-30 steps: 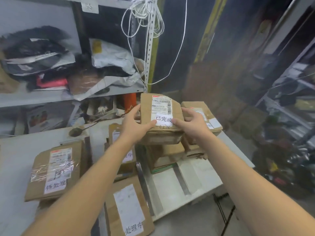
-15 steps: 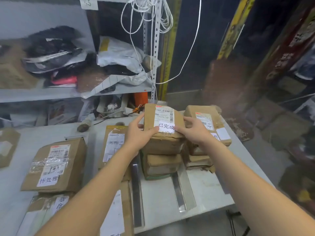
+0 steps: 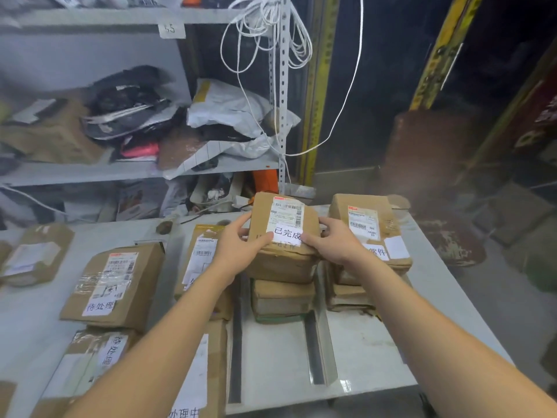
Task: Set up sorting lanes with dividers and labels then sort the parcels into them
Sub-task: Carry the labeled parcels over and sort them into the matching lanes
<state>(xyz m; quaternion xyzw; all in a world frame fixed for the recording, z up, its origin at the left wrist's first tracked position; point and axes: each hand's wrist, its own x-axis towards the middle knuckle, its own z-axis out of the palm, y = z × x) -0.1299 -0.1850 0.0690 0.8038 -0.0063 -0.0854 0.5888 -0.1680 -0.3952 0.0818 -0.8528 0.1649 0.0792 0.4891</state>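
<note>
So both hands are on the same parcel here. The left hand grips the left side of a brown cardboard parcel and the right hand grips the right side, fingers curled around the edges and thumbs up on the top face. Both thumbs touch the ends of the white handwritten label reading 已完成, which is stuck just below a printed shipping sticker. The parcel sits at the top of a small stack, directly over a lower parcel, in the lane between the two dividers. I honestly can't tell if it's resting on the one below or held just above it.

The dividers are long strips lying on the white surface: a dark strip to the left of the stack and a shiny metal angle strip to its right. Past the metal one is another stack, its top box just beside the right hand, with a label partly hidden by the wrist, ending in 常件.

Left of the dark strip there's a flat parcel under the left forearm and a nearer one marked 处理中. Further left is a taped box labelled 待处理, with another parcel bearing the same words in front of it.

Behind the surface a metal shelf is stuffed with bags, including a white mailer, and a bundle of white cord hangs off the upright.
</note>
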